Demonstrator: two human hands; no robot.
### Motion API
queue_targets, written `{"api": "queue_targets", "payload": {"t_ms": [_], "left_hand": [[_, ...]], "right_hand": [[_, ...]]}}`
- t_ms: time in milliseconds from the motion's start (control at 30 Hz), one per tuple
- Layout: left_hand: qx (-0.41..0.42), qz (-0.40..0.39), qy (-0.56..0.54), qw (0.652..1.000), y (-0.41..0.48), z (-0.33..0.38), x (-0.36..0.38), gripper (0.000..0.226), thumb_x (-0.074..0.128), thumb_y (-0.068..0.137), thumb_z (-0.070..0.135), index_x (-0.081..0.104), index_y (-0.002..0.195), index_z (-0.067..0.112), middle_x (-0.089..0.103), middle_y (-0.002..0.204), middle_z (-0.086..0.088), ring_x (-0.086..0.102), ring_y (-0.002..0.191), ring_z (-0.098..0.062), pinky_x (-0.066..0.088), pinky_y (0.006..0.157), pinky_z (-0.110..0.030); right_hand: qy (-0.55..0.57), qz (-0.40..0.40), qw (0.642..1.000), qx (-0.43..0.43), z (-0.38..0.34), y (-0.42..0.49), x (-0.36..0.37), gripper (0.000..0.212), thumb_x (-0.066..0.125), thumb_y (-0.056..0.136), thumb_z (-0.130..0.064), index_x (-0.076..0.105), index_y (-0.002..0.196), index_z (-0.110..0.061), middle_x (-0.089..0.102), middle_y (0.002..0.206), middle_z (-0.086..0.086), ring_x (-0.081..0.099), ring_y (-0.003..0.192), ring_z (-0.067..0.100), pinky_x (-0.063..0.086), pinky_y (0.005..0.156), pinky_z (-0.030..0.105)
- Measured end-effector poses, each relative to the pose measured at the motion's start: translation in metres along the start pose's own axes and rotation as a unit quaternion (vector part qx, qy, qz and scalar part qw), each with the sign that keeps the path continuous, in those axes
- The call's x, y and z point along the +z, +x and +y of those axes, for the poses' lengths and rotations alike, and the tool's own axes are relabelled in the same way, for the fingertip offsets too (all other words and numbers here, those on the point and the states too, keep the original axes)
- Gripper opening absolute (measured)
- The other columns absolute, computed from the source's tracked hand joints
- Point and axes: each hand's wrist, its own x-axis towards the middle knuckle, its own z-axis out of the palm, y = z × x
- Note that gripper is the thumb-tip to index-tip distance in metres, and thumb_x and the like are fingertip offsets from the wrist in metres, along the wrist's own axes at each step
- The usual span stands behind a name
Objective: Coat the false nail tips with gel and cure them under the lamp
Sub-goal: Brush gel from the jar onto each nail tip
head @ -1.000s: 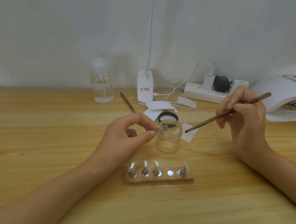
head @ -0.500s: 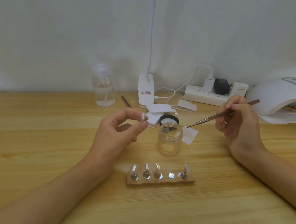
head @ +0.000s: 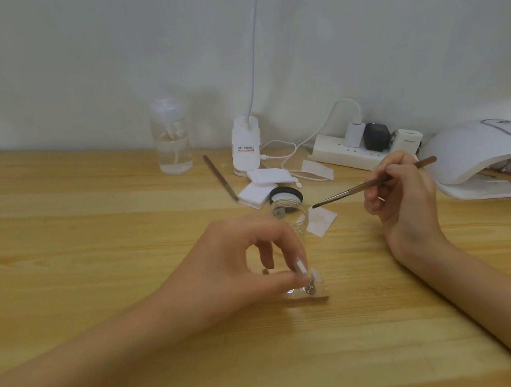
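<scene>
The nail tip [head: 301, 265], pinched in the left grip [head: 240, 267], has been lowered onto the holder [head: 320, 296], to be seated upright; the brush [head: 357, 187] is held in the right grip [head: 406, 199].

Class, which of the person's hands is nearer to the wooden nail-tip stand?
Left. The left hand pinches a nail tip right over the wooden stand; the right hand, holding the brush, is off to the stand's right and farther back.
</scene>
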Motion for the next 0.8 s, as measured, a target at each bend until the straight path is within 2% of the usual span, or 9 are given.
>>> {"api": "queue_targets", "payload": {"t_ms": [33, 67, 133, 167, 267, 433, 533, 667, 800], "left_hand": [[0.003, -0.003, 0.043, 0.999, -0.001, 0.001, 0.002, 0.013, 0.082, 0.074, 0.026, 0.07, 0.075, 0.028, 0.068, 0.078, 0.02, 0.059, 0.078, -0.002, 0.044, 0.074, -0.014], [0.0, -0.005, 0.092, 0.996, -0.002, 0.001, 0.005, 0.012, 0.078, 0.074, 0.037, 0.068, 0.077, 0.031, 0.067, 0.08, 0.025, 0.058, 0.083, 0.0, 0.039, 0.08, -0.015], [-0.005, -0.002, 0.183, 0.983, -0.004, 0.0, 0.008, 0.025, 0.061, 0.072, 0.059, 0.063, 0.086, 0.039, 0.063, 0.089, 0.033, 0.053, 0.094, 0.002, 0.027, 0.088, -0.019], [-0.006, -0.002, 0.206, 0.979, -0.004, -0.001, 0.009, 0.028, 0.055, 0.071, 0.063, 0.061, 0.088, 0.041, 0.062, 0.092, 0.035, 0.051, 0.097, 0.002, 0.023, 0.089, -0.02], [-0.024, 0.003, 0.226, 0.974, -0.005, -0.002, 0.011, 0.029, 0.05, 0.07, 0.063, 0.06, 0.086, 0.041, 0.062, 0.095, 0.037, 0.048, 0.1, 0.0, 0.021, 0.089, -0.022], [-0.059, 0.012, 0.218, 0.974, -0.006, -0.008, 0.013, 0.017, 0.063, 0.073, 0.055, 0.059, 0.086, 0.045, 0.059, 0.094, 0.041, 0.046, 0.103, 0.0, 0.018, 0.091, -0.017], [-0.073, 0.008, 0.222, 0.972, -0.006, -0.008, 0.014, 0.017, 0.061, 0.072, 0.057, 0.057, 0.085, 0.047, 0.057, 0.097, 0.042, 0.043, 0.104, 0.004, 0.016, 0.09, -0.015], [-0.067, -0.009, 0.252, 0.965, -0.004, -0.005, 0.013, 0.021, 0.055, 0.073, 0.06, 0.055, 0.087, 0.044, 0.055, 0.102, 0.04, 0.042, 0.103, 0.003, 0.018, 0.091, -0.018], [-0.045, -0.015, 0.291, 0.955, -0.001, 0.002, 0.016, 0.019, 0.054, 0.078, 0.06, 0.054, 0.09, 0.045, 0.058, 0.093, 0.032, 0.038, 0.098, 0.002, 0.02, 0.086, -0.025]], "right_hand": [[-0.002, 0.0, 1.0, 0.002, 0.0, 0.0, 0.0, 0.018, 0.044, 0.083, -0.01, 0.053, 0.07, -0.018, 0.055, 0.056, -0.003, 0.05, 0.049, 0.01, 0.038, 0.042, 0.019], [-0.003, 0.002, 1.0, 0.004, 0.0, 0.0, 0.0, 0.017, 0.045, 0.082, -0.011, 0.053, 0.069, -0.019, 0.055, 0.056, -0.003, 0.05, 0.049, 0.01, 0.038, 0.042, 0.019], [-0.004, 0.004, 1.0, 0.008, 0.0, 0.001, 0.0, 0.017, 0.046, 0.08, -0.012, 0.055, 0.067, -0.02, 0.055, 0.055, -0.003, 0.05, 0.048, 0.01, 0.038, 0.042, 0.019], [-0.006, 0.003, 1.0, 0.009, 0.0, 0.001, 0.0, 0.018, 0.047, 0.08, -0.013, 0.055, 0.066, -0.021, 0.055, 0.055, -0.003, 0.051, 0.048, 0.01, 0.038, 0.041, 0.019], [-0.009, -0.002, 1.0, 0.007, 0.0, 0.001, 0.0, 0.021, 0.046, 0.083, -0.012, 0.056, 0.067, -0.022, 0.055, 0.056, -0.004, 0.051, 0.049, 0.01, 0.038, 0.042, 0.019], [-0.013, -0.011, 1.0, 0.007, 0.0, 0.0, 0.0, 0.025, 0.043, 0.088, -0.009, 0.055, 0.069, -0.02, 0.055, 0.055, -0.004, 0.051, 0.049, 0.009, 0.038, 0.042, 0.019], [-0.015, -0.014, 1.0, 0.011, 0.0, 0.0, 0.0, 0.032, 0.041, 0.093, -0.006, 0.055, 0.069, -0.021, 0.055, 0.055, -0.003, 0.051, 0.049, 0.009, 0.039, 0.043, 0.019], [-0.012, -0.014, 1.0, 0.015, 0.0, 0.0, 0.001, 0.036, 0.04, 0.095, -0.005, 0.057, 0.068, -0.022, 0.055, 0.056, -0.004, 0.051, 0.05, 0.009, 0.039, 0.043, 0.019], [-0.016, -0.013, 1.0, 0.015, 0.0, 0.0, 0.0, 0.03, 0.041, 0.094, -0.006, 0.055, 0.071, -0.02, 0.054, 0.056, -0.004, 0.051, 0.05, 0.009, 0.039, 0.043, 0.019]]}}
